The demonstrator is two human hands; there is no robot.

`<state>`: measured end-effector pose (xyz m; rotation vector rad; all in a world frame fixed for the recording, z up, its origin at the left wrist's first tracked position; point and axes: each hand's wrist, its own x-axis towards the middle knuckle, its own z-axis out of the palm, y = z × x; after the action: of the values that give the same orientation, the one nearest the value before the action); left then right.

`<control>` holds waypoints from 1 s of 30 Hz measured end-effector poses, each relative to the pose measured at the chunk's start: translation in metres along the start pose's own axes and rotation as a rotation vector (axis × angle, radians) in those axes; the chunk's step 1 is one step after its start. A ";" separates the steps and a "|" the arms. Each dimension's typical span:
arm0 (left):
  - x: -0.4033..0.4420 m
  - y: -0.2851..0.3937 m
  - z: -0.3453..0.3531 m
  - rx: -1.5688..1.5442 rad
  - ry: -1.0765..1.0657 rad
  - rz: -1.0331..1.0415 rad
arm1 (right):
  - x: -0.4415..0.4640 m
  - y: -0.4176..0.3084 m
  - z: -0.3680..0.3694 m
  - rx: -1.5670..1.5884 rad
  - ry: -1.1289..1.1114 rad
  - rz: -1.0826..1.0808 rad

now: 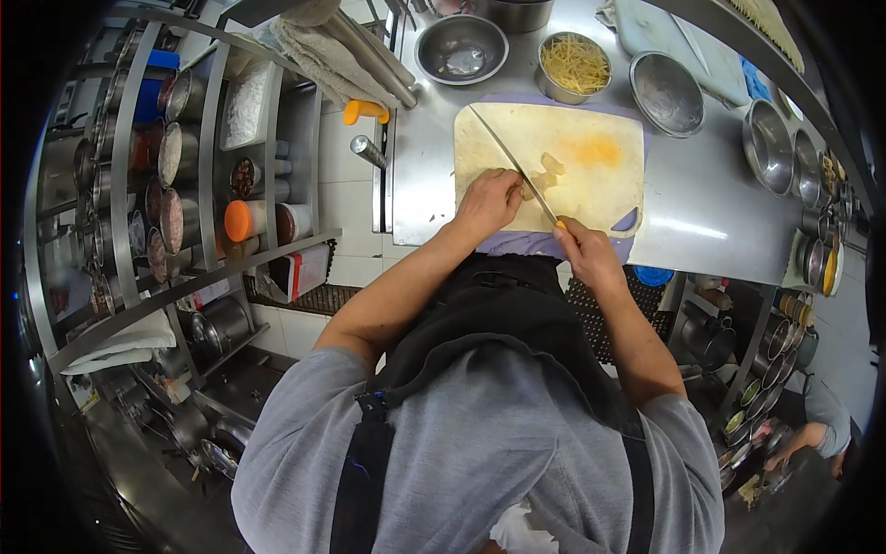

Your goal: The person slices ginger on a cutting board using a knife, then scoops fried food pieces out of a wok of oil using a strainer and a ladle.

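A cream cutting board lies on a purple cloth at the front of the steel counter. My right hand is closed round the orange handle of a long kitchen knife, whose blade points away to the upper left across the board. Against the blade's left side, my left hand has its fingers curled down on a pale piece of vegetable, mostly hidden under them. Several pale slices lie just right of the blade. An orange stain marks the board further right.
Behind the board stand a steel bowl and a pot of yellow shreds. Another steel bowl and a pale board with a knife are at right. Shelves of containers line the left. A co-worker's arm shows lower right.
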<state>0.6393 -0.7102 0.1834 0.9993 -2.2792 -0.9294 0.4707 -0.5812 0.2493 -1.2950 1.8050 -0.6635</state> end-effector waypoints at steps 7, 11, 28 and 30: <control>-0.001 0.001 -0.002 -0.026 0.034 0.022 | 0.034 0.011 0.025 -0.062 0.060 -0.084; -0.001 0.003 -0.002 -0.034 0.033 0.015 | 0.020 0.002 0.011 -0.027 0.025 -0.025; -0.003 0.001 0.002 -0.026 0.062 0.030 | 0.016 -0.004 0.007 -0.044 0.012 0.009; -0.002 0.001 0.002 -0.019 0.045 0.016 | 0.003 -0.010 -0.003 -0.038 -0.018 0.056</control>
<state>0.6396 -0.7074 0.1824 0.9829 -2.2333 -0.9113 0.4725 -0.5876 0.2576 -1.2668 1.8398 -0.5880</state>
